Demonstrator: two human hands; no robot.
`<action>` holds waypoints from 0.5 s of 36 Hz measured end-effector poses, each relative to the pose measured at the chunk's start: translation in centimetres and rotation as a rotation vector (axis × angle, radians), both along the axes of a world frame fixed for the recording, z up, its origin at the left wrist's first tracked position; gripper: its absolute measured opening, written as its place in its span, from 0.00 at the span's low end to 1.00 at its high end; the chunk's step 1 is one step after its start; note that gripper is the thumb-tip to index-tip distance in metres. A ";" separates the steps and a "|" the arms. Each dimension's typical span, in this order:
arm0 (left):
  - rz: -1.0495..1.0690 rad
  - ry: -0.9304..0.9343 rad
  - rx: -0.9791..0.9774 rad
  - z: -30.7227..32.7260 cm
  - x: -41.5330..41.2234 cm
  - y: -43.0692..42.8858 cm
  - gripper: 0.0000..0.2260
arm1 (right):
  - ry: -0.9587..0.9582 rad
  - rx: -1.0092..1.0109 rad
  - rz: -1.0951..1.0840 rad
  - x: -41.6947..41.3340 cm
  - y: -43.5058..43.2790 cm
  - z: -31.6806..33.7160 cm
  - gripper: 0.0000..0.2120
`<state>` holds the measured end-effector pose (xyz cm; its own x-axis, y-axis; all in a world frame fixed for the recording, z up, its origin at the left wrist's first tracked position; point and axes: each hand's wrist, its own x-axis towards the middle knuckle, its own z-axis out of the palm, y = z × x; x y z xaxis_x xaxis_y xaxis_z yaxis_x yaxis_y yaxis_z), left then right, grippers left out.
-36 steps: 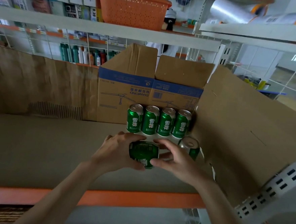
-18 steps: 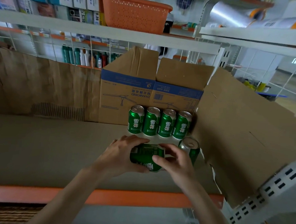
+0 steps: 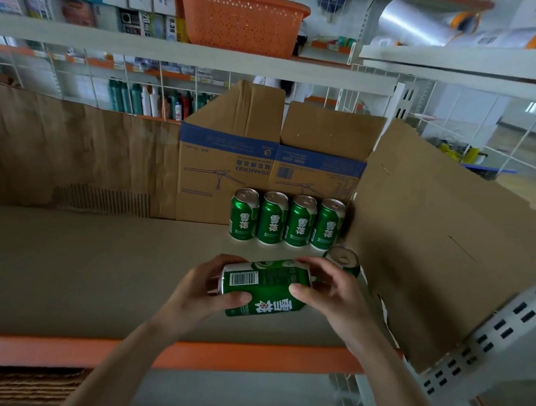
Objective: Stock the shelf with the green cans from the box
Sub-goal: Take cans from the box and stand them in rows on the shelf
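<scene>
Now in hand: a green can (image 3: 270, 287) lies on its side between both palms, barcode up, white characters facing the camera, silver end rim pointing left.
Grip, left side: the left hand (image 3: 200, 290) curls round the can's left end, thumb pressed on the near face, fingers wrapped over the far side.
Grip, right side: the right hand (image 3: 333, 290) clasps the opposite end, thumb flat on the green wall, fingers hooked over the top.
Beneath the hands: the shelf (image 3: 81, 269), lined with tan cardboard. Whether the can touches it cannot be told. Its orange front rail (image 3: 249, 357) runs under both forearms.
Just beyond the fingertips: a row of four green cans (image 3: 272, 219) stands upright, side by side, labels forward.
Beside the right hand's fingers: a lone can (image 3: 343, 262) stands upright with its pull tab showing, partly hidden by those fingers and nearer than the row.
Behind the row: a DIAMOND carton (image 3: 228, 168) with its print upside down and top flaps raised.
Right of the right hand: a large cardboard sheet (image 3: 447, 247) leans up toward the perforated upright (image 3: 488, 338).
Far to the left hand's side: creased brown backing (image 3: 73, 151) along the shelf's rear.
High above both hands: an orange basket (image 3: 241, 17) on the upper shelf. Lower down, behind a wire grid, a line of bottles (image 3: 147, 99) — too small to read.
</scene>
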<state>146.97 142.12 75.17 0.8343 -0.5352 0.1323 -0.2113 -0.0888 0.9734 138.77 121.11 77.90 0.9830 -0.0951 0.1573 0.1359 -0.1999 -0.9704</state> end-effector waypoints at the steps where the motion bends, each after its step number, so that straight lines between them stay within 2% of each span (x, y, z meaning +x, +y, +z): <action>1: 0.017 -0.008 -0.012 0.0 -0.2 -0.1 0.36 | 0.000 0.020 -0.004 -0.1 -0.1 0.0 0.24; 4: 0.066 -0.004 -0.054 0.2 -0.7 -0.4 0.36 | 0.014 0.115 -0.048 -0.2 0.1 -0.2 0.26; 6: 0.093 0.004 -0.085 0.2 -1.0 -0.7 0.36 | 0.045 0.208 -0.072 -0.2 0.5 -0.9 0.36; 8: 0.120 0.008 -0.121 0.2 -1.6 -1.2 0.31 | 0.072 0.341 -0.054 -0.1 1.1 -1.6 0.47; 9: 0.131 0.008 -0.144 0.2 -1.8 -1.4 0.29 | 0.071 0.405 -0.044 0.1 1.5 -1.9 0.49; 14: 0.170 0.021 -0.239 0.1 -3.0 -2.7 0.26 | 0.021 0.562 -0.090 0.5 3.4 -2.4 0.46; 18: 0.166 0.045 -0.266 0.1 -3.4 -3.1 0.28 | -0.015 0.558 -0.160 0.8 3.7 -2.4 0.44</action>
